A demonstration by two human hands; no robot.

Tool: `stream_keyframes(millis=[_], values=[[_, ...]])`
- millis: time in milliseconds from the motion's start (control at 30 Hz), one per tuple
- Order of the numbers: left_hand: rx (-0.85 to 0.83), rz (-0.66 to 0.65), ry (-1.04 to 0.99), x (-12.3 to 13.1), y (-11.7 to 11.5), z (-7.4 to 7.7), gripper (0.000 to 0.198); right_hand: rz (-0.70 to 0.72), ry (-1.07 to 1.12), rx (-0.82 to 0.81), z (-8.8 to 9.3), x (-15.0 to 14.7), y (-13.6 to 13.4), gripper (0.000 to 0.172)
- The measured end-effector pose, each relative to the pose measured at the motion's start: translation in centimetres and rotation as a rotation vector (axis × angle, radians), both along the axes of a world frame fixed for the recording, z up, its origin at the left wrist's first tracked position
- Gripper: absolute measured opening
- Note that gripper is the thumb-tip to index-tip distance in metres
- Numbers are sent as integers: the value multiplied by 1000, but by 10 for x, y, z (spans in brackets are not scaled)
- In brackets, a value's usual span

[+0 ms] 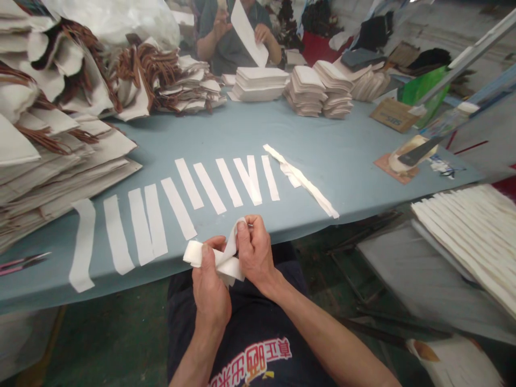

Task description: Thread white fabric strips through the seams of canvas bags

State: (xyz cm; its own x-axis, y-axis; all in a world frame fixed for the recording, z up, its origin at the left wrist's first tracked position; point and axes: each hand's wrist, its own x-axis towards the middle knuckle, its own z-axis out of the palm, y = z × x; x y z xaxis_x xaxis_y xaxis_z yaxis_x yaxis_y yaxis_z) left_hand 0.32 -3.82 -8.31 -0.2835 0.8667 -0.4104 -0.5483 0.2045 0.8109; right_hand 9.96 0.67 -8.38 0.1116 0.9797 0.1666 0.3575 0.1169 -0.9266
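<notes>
My left hand (209, 285) and my right hand (253, 250) are together just below the near edge of the grey-blue table (346, 156). Both are closed on a roll of white tape (223, 258). The left hand grips the flattened roll, and the right pinches a loose end pulled up from it. Several cut white strips (189, 199) lie side by side in a row on the table in front of my hands. A longer crumpled strip (302, 180) lies at the right end of the row.
Stacks of white paper bags with brown handles (60, 107) fill the left. Piles of folded white sheets (318, 88) stand at the far side, where another person (237, 32) holds a sheet. Scissors (24, 262) lie at the left edge. White sheets (475, 236) sit at the right.
</notes>
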Motion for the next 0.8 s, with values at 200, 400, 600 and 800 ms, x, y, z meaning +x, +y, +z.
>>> stream_keyframes(millis=[200, 400, 600, 800], values=[[42, 86, -64, -2, 8, -1, 43, 5, -48, 95, -2, -1, 0, 26], [63, 141, -105, -1, 15, -9, 42, 35, -85, 177, -1, -7, -4, 24], [92, 46, -125, -4, 11, -9, 46, 64, -18, 213, 20, 0, -8, 20], [77, -124, -100, 0, -1, 5, 52, 260, 410, -24, 44, 19, -17, 34]])
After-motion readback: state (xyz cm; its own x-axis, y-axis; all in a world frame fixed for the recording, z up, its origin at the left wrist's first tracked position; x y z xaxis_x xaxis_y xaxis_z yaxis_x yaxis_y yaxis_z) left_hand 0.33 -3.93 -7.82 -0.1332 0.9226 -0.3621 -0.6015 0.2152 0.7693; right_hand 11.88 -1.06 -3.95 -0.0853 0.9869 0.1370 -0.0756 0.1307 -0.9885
